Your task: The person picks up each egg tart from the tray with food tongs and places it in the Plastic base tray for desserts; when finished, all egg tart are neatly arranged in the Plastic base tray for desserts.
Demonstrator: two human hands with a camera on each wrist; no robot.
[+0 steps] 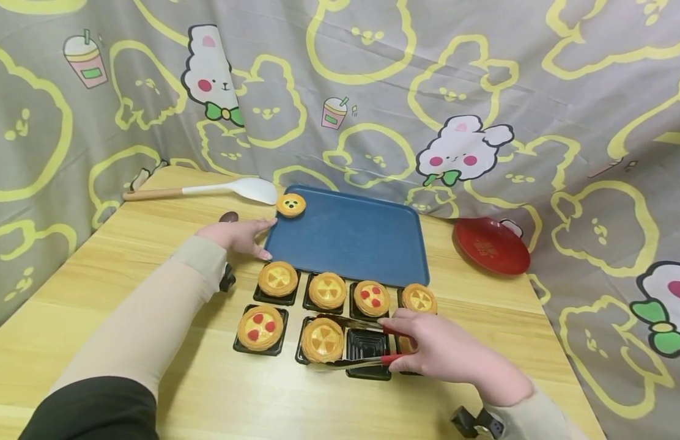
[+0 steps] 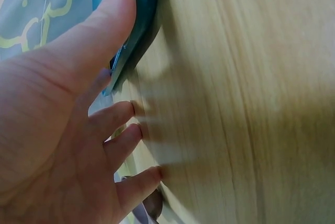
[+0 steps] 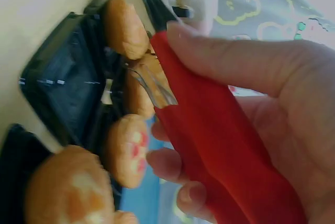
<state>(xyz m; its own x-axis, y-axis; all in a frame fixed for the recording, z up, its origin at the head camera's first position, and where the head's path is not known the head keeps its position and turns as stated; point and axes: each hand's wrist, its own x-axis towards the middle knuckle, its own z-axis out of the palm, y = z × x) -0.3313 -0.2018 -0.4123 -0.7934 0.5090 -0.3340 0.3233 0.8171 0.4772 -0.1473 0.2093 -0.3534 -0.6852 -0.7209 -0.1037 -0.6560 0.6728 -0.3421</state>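
Note:
My right hand (image 1: 436, 345) grips red-handled tongs (image 3: 220, 145). In the head view their two metal arms reach left, spread on either side of a plain egg tart (image 1: 323, 340) that sits in a black plastic tray. A bare black tray (image 1: 367, 345) lies under the tongs, and a tart beside it is mostly hidden by my right hand. My left hand (image 1: 242, 237) lies with fingers spread at the left edge of the blue tray (image 1: 351, 232), its thumb (image 2: 123, 4) against the rim. One tart with dark berries (image 1: 291, 205) sits at the blue tray's far left corner.
Behind the tongs stands a row of boxed tarts, including a strawberry-topped one (image 1: 372, 297). Another strawberry tart (image 1: 260, 327) is at the front left. A white spatula (image 1: 254, 190) with a wooden handle lies back left; a red plate (image 1: 491, 245) stands at right by the patterned curtain (image 1: 367, 79).

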